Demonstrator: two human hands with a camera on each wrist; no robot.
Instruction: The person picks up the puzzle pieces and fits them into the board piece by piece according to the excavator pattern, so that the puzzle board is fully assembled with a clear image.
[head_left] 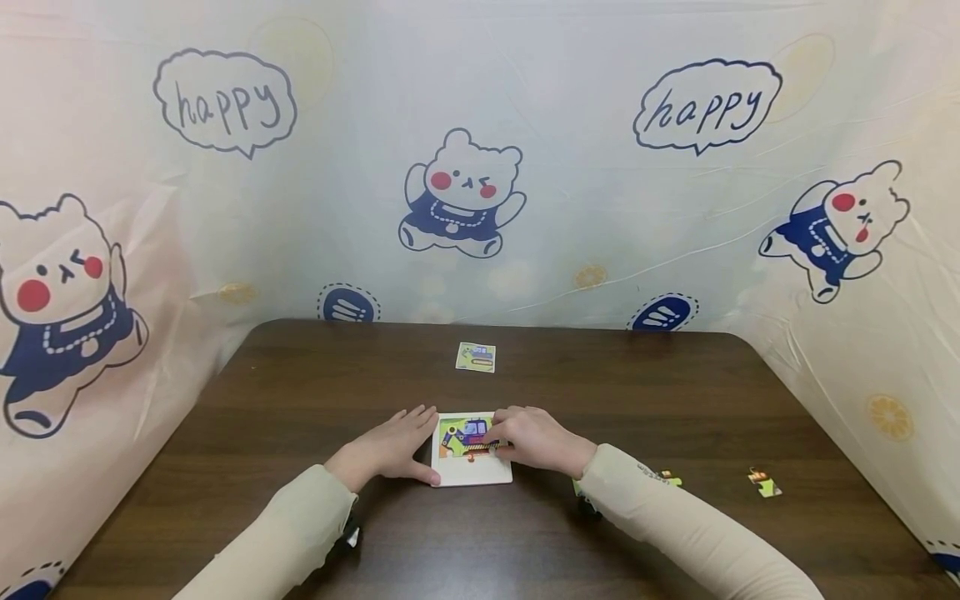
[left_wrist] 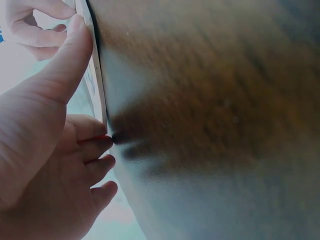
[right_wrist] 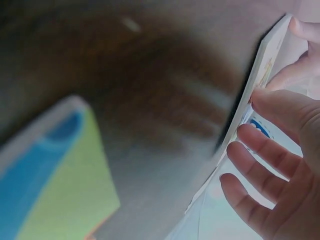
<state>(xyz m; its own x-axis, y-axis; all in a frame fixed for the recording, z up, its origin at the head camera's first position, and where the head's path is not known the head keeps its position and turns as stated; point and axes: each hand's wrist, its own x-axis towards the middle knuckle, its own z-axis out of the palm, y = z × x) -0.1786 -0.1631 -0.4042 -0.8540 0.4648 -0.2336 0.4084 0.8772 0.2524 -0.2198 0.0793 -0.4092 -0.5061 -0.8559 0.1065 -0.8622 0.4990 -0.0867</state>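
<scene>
A white puzzle tray (head_left: 472, 475) lies on the table, its upper part filled with a picture of a purple and green digger (head_left: 468, 433). My left hand (head_left: 390, 446) rests against the tray's left side, fingers extended, the thumb at its lower left corner. From the right, my right hand (head_left: 540, 440) reaches over the tray. Its thumb and forefinger touch the digger picture near its right edge, while the other fingers (right_wrist: 255, 170) extend loosely in the right wrist view. Whatever lies directly under those fingertips is hidden.
A small picture card (head_left: 476, 357) of the digger lies behind the tray. One loose puzzle piece (head_left: 765, 482) sits at the far right. Others, partly covered by the right sleeve, include a green piece (head_left: 670, 478) and a blue-green one (right_wrist: 75, 175) near the right wrist.
</scene>
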